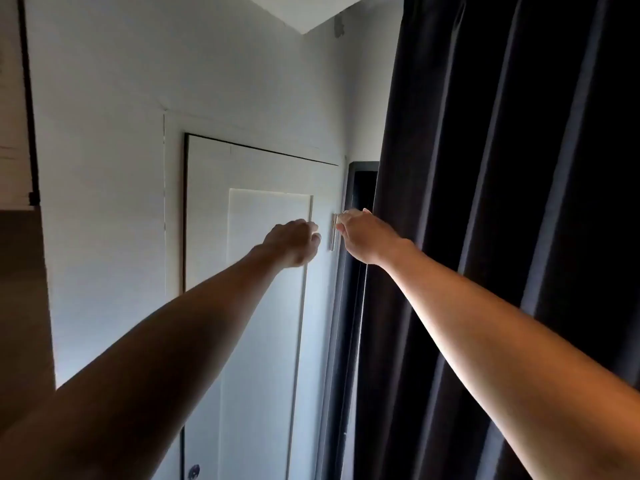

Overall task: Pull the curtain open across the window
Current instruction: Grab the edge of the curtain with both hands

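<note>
Both arms are reaching forward and up, nearly straight, converging toward the middle of the view. Left hand (293,241) is hovering in front of the white door (263,306), back of hand facing the camera, fingers curled loosely inward; it's not gripping anything I can see. Right hand (360,235) is sitting just right of it, wrist slightly bent, fingers pointing left and far, fingertips overlapping the metal door handle (333,232). Can't tell whether it's closing on the handle, on the curtain edge, or on nothing; the fingers are mostly hidden behind the hand itself. The two hands are near each other but apart, with the handle showing between them.

Dark curtain (502,220) is hanging in heavy vertical folds, filling the right side of the view from top to bottom. Its left edge is running down just behind the right wrist and forearm. A dark frame (362,174) is showing in the narrow gap between the door and the curtain edge. White wall (104,168) is taking up the left, with a brown panel (20,289) at the far left edge.
</note>
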